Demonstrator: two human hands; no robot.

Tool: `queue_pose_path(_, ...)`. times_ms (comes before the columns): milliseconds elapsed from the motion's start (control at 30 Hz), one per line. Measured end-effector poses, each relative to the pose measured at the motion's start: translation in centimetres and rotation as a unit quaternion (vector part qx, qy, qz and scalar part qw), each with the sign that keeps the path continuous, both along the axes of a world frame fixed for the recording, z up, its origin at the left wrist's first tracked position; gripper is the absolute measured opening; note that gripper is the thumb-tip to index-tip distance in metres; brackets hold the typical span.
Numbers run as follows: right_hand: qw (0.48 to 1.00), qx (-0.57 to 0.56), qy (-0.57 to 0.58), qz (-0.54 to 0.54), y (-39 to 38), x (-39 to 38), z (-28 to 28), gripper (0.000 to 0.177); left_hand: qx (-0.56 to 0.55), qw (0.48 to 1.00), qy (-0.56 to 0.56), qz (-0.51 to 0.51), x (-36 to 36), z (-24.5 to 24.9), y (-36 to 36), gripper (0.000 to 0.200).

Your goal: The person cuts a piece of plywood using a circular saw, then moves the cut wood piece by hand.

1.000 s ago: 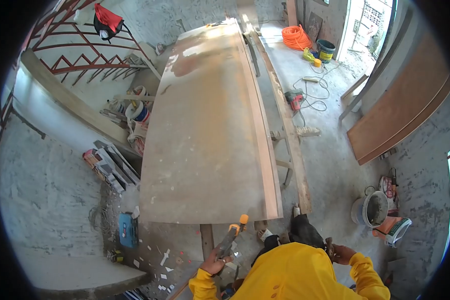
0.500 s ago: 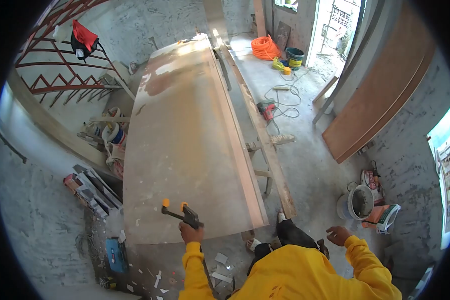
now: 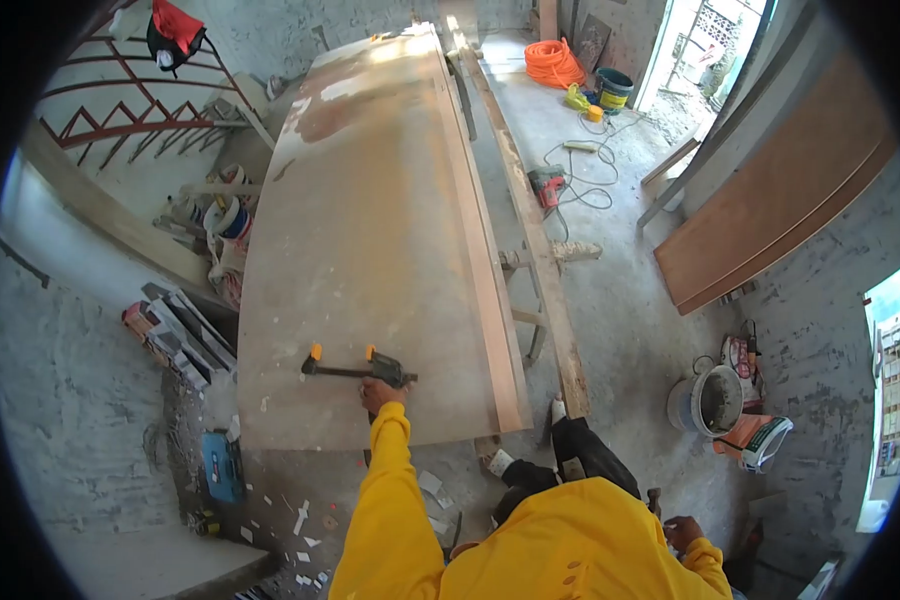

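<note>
My left hand (image 3: 380, 392) is wrapped round a black bar clamp (image 3: 395, 372) with orange pads, holding it over the near end of a large wooden panel (image 3: 370, 270). The clamp's bar points left, nearly level across the view. The panel has brown stains, and a lighter wood strip (image 3: 485, 320) runs along its right edge. Down by my right hip, my right hand (image 3: 682, 533) hangs with loosely bent fingers and no object visible in it. Close beside it, a dark tool handle (image 3: 654, 500) shows at my waist.
A long plank (image 3: 540, 250) lies right of the panel. On the floor are a red power tool (image 3: 547, 187) with its cord, an orange hose coil (image 3: 555, 64), a bucket (image 3: 715, 400) and a blue case (image 3: 223, 466). Brown boards (image 3: 760, 220) lean against the right wall.
My left hand has moved the clamp slightly forward and turned its bar closer to level. My right hand has dropped back toward my hip. The view has shifted.
</note>
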State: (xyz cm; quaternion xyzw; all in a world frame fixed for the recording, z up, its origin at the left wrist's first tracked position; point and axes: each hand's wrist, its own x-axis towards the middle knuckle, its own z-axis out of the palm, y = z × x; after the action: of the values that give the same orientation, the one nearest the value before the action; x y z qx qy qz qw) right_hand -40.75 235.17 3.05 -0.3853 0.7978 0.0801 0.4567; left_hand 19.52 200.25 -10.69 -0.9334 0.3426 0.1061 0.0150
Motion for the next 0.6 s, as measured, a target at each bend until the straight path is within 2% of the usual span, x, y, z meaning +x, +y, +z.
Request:
queue_pose_path(67,0.999,0.004,0.011,0.039,0.1,0.3,0.0,0.035,-0.002,0.999,0.053,-0.009,0.2,-0.1,0.2,0.096)
queue_pose_path(133,0.989,-0.055,0.044,0.134,1.5,-0.4,-2.1,0.036,-0.006,0.999,0.036,-0.001,-0.3,-0.1,0.2,0.096)
queue_pose_path(167,0.988,-0.064,0.046,0.131,1.6,-0.7,-2.9,0.036,-0.016,0.999,0.037,-0.003,-0.6,0.1,0.0,0.096)
queue_pose_path(233,0.999,-0.035,0.022,0.011,0.6,0.7,-1.9,0.045,0.061,0.998,-0.004,-0.011,-1.7,2.2,-0.1,0.095)
queue_pose_path(267,0.999,-0.045,0.022,0.011,0.3,0.5,-2.3,0.045,0.051,0.999,-0.004,-0.011,-2.4,2.4,0.2,0.095)
queue_pose_path(333,0.994,-0.082,0.057,0.032,1.1,-0.1,-4.3,0.049,-0.048,0.997,-0.027,-0.058,-4.7,1.8,0.9,0.095)
queue_pose_path(400,0.996,-0.085,0.037,0.009,1.6,-0.7,-6.7,0.052,-0.14,0.978,0.078,-0.131,-9.0,0.2,1.9,0.095)
queue_pose_path(467,0.995,-0.096,-0.037,0.009,1.7,-0.6,-8.1,0.026,-0.173,0.952,0.165,-0.193,-13.8,-3.8,1.8,0.095)
queue_pose_path(533,0.992,-0.12,-0.025,0.008,0.5,0.4,-7.3,0.026,-0.023,0.939,0.28,-0.198,-17.5,2.2,1.1,0.099)
queue_pose_path(567,0.99,-0.141,-0.011,0.006,-0.3,0.7,-6.6,0.027,0.028,0.937,0.292,-0.189,-18.3,3.1,0.6,0.103)
queue_pose_path(600,0.993,-0.115,-0.006,0.011,-1.0,0.5,-6.3,0.031,0.08,0.932,0.303,-0.181,-19.0,3.4,0.0,0.107)
